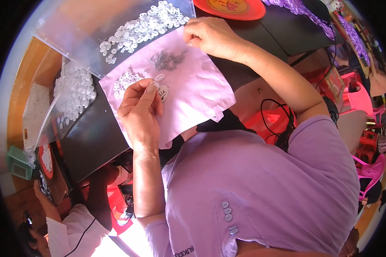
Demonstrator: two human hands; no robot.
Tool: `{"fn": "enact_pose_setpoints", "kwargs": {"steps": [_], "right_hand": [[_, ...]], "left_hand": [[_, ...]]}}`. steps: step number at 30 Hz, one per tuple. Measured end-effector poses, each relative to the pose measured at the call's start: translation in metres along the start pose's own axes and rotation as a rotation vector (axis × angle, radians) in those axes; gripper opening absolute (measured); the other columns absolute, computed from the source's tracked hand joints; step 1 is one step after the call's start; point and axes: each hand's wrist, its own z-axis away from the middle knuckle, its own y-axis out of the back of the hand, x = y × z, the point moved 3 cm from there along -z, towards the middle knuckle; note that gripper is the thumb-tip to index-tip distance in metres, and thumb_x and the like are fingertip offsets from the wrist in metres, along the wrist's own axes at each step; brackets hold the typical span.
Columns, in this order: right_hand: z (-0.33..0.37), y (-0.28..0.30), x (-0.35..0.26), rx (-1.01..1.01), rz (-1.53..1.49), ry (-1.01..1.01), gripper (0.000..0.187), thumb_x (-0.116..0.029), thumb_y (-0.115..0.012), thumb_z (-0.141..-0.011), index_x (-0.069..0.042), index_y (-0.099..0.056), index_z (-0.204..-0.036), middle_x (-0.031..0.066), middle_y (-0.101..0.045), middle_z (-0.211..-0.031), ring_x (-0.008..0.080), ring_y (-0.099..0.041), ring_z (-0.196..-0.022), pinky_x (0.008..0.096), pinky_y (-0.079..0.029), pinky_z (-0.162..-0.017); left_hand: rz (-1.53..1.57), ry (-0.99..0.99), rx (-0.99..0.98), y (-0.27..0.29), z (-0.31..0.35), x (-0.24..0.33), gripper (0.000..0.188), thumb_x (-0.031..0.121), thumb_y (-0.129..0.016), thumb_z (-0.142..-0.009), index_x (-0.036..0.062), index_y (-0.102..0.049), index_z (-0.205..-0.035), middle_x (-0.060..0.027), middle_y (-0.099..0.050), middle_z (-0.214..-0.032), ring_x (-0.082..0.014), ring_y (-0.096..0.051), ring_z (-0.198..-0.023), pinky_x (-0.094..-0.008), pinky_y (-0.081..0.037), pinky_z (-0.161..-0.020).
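Observation:
My left hand [142,103] is over a pink cloth [193,90], pinching a small white plastic piece [156,85] between thumb and fingers. Another white oval piece [159,77] lies just beyond the fingertips. Beside that hand, a small heap of white oval pieces [126,81] rests on the cloth. Farther up is a pile of thin grey pieces [169,60], too fine to name. My right hand [210,36] is closed at the cloth's far corner, by the edge of a clear plastic bin [79,51]; whatever its fingers hold is hidden.
Many white oval pieces [146,25] are spread in the bin. A clear bag of white pieces [75,92] sits at the left on the dark table [92,145]. A red round tray [231,8] stands at the far side. Another person's arm [47,199] reaches in at lower left.

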Motion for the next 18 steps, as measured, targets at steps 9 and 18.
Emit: {"fn": "enact_pose_setpoints", "kwargs": {"steps": [9,18], "right_hand": [[-0.006,-0.012,-0.01,0.037,0.085,0.098,0.005,-0.009,-0.063,-0.078,-0.008,-0.065,-0.082,0.0051,-0.063,-0.084,0.0279,-0.063,-0.084,0.0422,-0.047,-0.073],[-0.034,-0.043,-0.01,-0.047,0.065,0.099,0.005,-0.012,-0.064,-0.08,-0.009,-0.066,-0.082,0.0033,-0.063,-0.084,0.0276,-0.063,-0.084,0.0416,-0.048,-0.072]], "left_hand": [[-0.196,-0.026,-0.054,0.001,-0.001,-0.005,0.013,0.002,-0.06,-0.092,-0.0056,-0.062,-0.102,-0.0062,-0.06,-0.076,-0.009,-0.047,-0.057,-0.0191,-0.036,-0.053],[-0.181,-0.066,-0.041,0.002,0.0,-0.009,0.01,0.002,-0.061,-0.092,-0.0022,-0.064,-0.101,-0.0031,-0.06,-0.075,-0.0058,-0.047,-0.055,-0.0178,-0.035,-0.051]]}}
